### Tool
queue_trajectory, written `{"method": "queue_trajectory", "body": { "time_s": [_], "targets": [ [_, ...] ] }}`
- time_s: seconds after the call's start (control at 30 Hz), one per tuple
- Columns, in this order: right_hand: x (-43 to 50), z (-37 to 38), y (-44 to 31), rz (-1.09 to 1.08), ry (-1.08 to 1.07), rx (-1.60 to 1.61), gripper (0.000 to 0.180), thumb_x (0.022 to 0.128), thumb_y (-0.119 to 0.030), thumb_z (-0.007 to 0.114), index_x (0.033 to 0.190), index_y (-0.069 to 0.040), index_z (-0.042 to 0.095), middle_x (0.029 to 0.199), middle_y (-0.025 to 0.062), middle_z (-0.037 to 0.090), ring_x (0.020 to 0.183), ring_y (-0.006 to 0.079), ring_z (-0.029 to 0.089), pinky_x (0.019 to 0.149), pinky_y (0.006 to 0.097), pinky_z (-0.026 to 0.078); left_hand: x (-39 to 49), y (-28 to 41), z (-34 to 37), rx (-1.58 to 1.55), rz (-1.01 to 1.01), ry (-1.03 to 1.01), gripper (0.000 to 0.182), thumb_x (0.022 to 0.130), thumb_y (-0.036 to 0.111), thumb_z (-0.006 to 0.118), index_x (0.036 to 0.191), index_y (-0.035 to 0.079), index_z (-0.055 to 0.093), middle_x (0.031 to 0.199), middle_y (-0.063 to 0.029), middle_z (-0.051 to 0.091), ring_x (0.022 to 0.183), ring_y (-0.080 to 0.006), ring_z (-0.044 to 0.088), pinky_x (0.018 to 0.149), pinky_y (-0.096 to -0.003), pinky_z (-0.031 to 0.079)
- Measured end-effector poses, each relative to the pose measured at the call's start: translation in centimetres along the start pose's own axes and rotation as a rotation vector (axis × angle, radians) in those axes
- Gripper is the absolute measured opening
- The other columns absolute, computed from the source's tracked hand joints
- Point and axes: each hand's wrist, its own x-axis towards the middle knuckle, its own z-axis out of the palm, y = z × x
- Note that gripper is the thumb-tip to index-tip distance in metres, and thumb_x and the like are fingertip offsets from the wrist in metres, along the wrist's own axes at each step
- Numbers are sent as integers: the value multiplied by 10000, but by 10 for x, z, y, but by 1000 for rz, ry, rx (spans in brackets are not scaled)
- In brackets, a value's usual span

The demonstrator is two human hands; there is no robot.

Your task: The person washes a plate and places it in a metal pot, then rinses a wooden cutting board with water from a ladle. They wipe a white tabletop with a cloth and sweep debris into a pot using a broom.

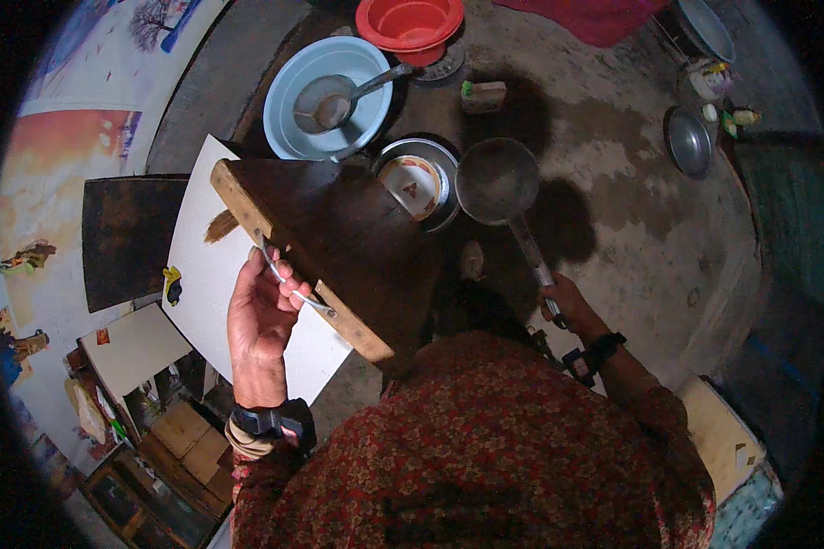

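Observation:
My left hand (268, 302) grips a bent metal handle (281, 274) fixed to the wooden edge of a dark brown panel (343, 226), which looks like an open lid or door. My right hand (570, 309) holds a metal ladle (498, 182) by its long handle, its round bowl facing up over the dark floor. Beside the bowl, partly behind the panel, a patterned plate (412, 185) lies in a metal basin (446, 154). A light blue plastic basin (281, 123) farther off holds another long-handled metal ladle or pan (323, 103).
Red plastic tubs (410, 31) stand at the top. A small block with a green end (484, 96) lies on the concrete floor (625, 226). A metal bowl (689, 142) sits at the right. Under the panel's left edge, a brush (221, 226) rests on a white surface (206, 185).

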Motion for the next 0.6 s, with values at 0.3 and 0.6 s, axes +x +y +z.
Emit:
{"method": "queue_trajectory", "body": {
  "time_s": [0.3,0.6],
  "targets": [
    [-45,18,0,-2,16,-20,276,815,-184,564,1009,-24,451,704,46,516,514,123,509,459,266,435,0,2,1,-84,-48,-31,188,888,232,558,912,48,588,749,-47,610,688,-177,606,743,-346,532],
    [-97,51,-52,-2,-27,-212,364,784,-142,563,1103,9,473,674,38,518,496,106,513,439,263,443,-1,-2,7,-176,-86,-58,174,883,204,563,913,33,573,765,-77,600,703,-204,603,769,-376,525]
  ]
}}
